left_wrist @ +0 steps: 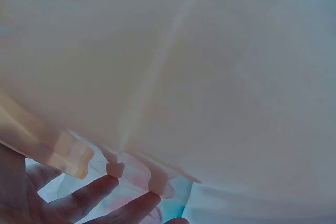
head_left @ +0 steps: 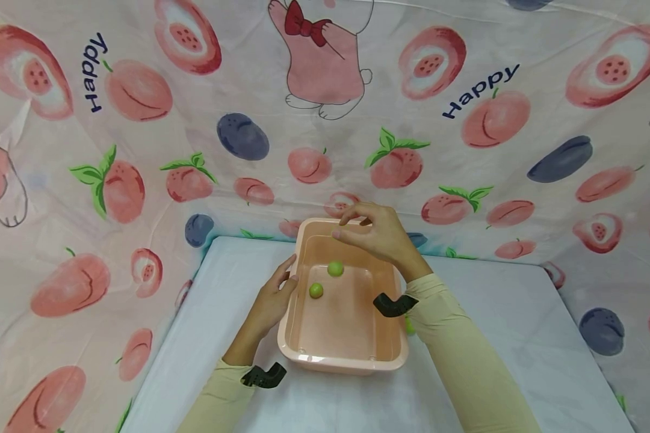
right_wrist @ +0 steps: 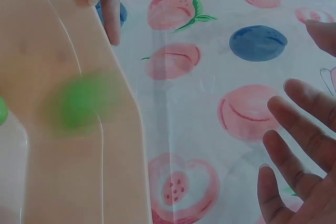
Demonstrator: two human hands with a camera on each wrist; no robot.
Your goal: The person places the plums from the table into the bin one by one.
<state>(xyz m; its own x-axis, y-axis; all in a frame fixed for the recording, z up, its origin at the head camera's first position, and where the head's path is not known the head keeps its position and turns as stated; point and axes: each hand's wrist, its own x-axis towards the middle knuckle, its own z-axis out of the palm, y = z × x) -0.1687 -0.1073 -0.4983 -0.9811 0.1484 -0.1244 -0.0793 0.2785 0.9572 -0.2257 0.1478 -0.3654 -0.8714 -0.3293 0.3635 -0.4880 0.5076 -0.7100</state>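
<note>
Green balls (head_left: 334, 269) at frame centre in the pink basin (head_left: 341, 355) look light, smooth, rolling; pinch across the middle. Right hand (head_left: 376, 231) hovers spread and empty; left hand (head_left: 273, 297) rests flat on the rim.

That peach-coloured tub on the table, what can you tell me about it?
The tub is a rectangular basin of smooth, slightly glossy, peach-pink plastic, with rounded corners, a rolled rim and sloping walls. It stands upright on the white table, its far end near the fruit-print cloth. Inside are two small green balls: one lies on the floor, the other sits further back and looks blurred in the right wrist view. The left hand touches its left wall from outside; the right hand hovers open above its far end.
</note>
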